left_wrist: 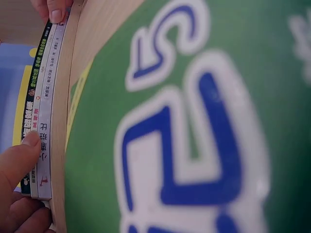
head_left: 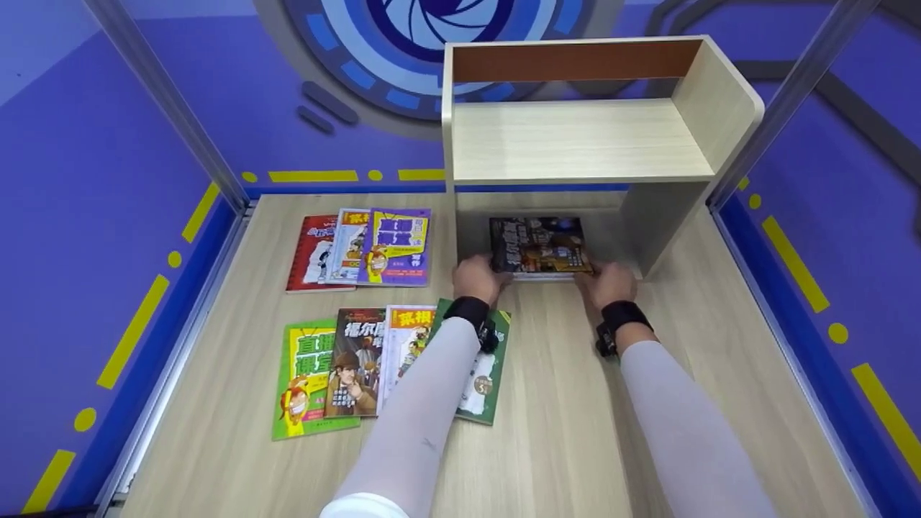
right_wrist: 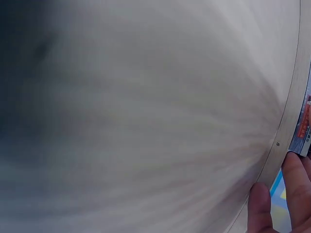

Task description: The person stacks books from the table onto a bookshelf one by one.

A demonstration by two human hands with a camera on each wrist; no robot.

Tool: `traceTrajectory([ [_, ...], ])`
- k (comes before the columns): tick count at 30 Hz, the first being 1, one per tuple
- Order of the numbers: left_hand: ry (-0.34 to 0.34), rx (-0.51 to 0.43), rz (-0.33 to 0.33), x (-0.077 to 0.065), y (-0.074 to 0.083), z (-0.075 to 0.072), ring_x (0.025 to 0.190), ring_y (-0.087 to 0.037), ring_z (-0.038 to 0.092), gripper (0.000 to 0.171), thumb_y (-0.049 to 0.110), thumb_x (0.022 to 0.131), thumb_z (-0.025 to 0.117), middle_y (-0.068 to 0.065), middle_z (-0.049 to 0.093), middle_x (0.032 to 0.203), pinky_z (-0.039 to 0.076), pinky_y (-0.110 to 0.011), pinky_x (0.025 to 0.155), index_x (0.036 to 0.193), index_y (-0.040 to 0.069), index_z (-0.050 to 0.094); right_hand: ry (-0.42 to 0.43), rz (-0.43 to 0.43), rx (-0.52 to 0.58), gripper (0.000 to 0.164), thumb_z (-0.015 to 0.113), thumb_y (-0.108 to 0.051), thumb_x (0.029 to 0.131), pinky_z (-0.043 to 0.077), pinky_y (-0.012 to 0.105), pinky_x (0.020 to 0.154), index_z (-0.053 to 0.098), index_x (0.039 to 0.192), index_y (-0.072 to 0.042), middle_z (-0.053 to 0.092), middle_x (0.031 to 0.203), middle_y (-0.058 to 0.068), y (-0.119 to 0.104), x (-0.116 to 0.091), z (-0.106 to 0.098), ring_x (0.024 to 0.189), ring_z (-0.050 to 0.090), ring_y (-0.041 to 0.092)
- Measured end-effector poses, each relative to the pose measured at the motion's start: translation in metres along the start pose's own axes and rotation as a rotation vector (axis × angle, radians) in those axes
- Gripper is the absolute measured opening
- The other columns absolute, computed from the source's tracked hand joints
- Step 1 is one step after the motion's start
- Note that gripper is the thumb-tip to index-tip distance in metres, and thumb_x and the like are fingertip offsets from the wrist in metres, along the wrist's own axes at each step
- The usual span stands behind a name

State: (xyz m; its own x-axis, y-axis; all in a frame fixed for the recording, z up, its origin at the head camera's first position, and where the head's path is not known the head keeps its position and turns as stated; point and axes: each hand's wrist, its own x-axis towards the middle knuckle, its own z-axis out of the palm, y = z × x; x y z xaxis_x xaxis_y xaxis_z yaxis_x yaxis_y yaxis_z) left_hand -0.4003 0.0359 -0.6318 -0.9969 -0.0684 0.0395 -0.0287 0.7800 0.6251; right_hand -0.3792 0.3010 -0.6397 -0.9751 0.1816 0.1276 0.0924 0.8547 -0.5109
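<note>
A stack of books (head_left: 540,244), a dark comic-style cover uppermost, lies flat in the lower compartment of a wooden bookshelf (head_left: 575,137). My left hand (head_left: 478,278) holds its front left corner. In the left wrist view, the thumb (left_wrist: 30,140) presses on the spines (left_wrist: 44,111) while the other fingers bend at the books' end. At the front right corner, my right hand (head_left: 610,283) grips the stack. The right wrist view shows its fingertips (right_wrist: 291,162) by the books' corner (right_wrist: 302,133); much of that hand is cut off.
Below my left arm, a green-covered book (head_left: 486,388) overlaps a row of several books (head_left: 309,424). Further back on the left lie a red book (head_left: 306,266), a white-and-yellow one (head_left: 345,252) and a purple one (head_left: 403,248). Patterned blue walls (head_left: 144,129) enclose the wooden table (head_left: 554,446).
</note>
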Motion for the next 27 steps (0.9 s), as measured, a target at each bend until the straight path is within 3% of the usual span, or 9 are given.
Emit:
traceTrajectory([
  [6,0.017,0.022,-0.014,-0.002,-0.002,0.001,0.117,-0.029,0.073,0.056,0.044,0.087,0.088,-0.008,0.078,0.127,0.06,-0.042,0.1,0.135,0.017,0.075,-0.019,-0.006,-0.023,0.049,0.072,-0.034,0.1,0.056,0.06,0.099,0.069,0.14,-0.006,0.073,0.13,0.025,0.002,-0.002,0.002,0.115,0.07,0.048],
  [13,-0.015,-0.016,-0.019,-0.002,-0.005,-0.003,0.122,-0.028,0.071,0.057,0.041,0.089,0.086,-0.007,0.077,0.131,0.058,-0.042,0.104,0.14,0.018,0.072,-0.013,-0.008,0.047,0.049,0.073,-0.033,0.098,0.055,0.059,0.1,0.07,0.138,-0.004,0.075,0.126,0.024,0.004,-0.004,0.003,0.116,0.07,0.047],
  [19,0.019,0.072,0.072,-0.005,-0.006,0.006,0.119,-0.034,0.073,0.051,0.03,0.089,0.085,-0.011,0.079,0.126,0.052,-0.05,0.108,0.136,0.013,0.074,-0.016,0.027,0.092,0.046,0.074,-0.031,0.097,0.054,0.059,0.102,0.073,0.135,-0.004,0.076,0.125,0.023,0.01,-0.005,0.003,0.117,0.07,0.046],
  [23,0.0,0.042,0.098,-0.006,-0.004,0.007,0.122,-0.034,0.071,0.058,0.027,0.085,0.086,-0.012,0.078,0.128,0.052,-0.051,0.108,0.139,0.011,0.071,-0.081,0.08,0.215,0.051,0.076,-0.028,0.096,0.051,0.054,0.112,0.069,0.139,-0.002,0.071,0.135,0.021,0.014,-0.003,-0.004,0.128,0.067,0.041],
  [27,-0.049,-0.101,0.074,-0.006,-0.006,0.003,0.132,-0.032,0.066,0.067,0.029,0.085,0.09,-0.013,0.073,0.139,0.051,-0.045,0.113,0.145,0.011,0.066,-0.232,0.143,0.454,0.066,0.073,-0.019,0.1,0.052,0.045,0.114,0.048,0.157,0.002,0.054,0.158,0.021,0.017,-0.002,-0.014,0.143,0.058,0.037],
])
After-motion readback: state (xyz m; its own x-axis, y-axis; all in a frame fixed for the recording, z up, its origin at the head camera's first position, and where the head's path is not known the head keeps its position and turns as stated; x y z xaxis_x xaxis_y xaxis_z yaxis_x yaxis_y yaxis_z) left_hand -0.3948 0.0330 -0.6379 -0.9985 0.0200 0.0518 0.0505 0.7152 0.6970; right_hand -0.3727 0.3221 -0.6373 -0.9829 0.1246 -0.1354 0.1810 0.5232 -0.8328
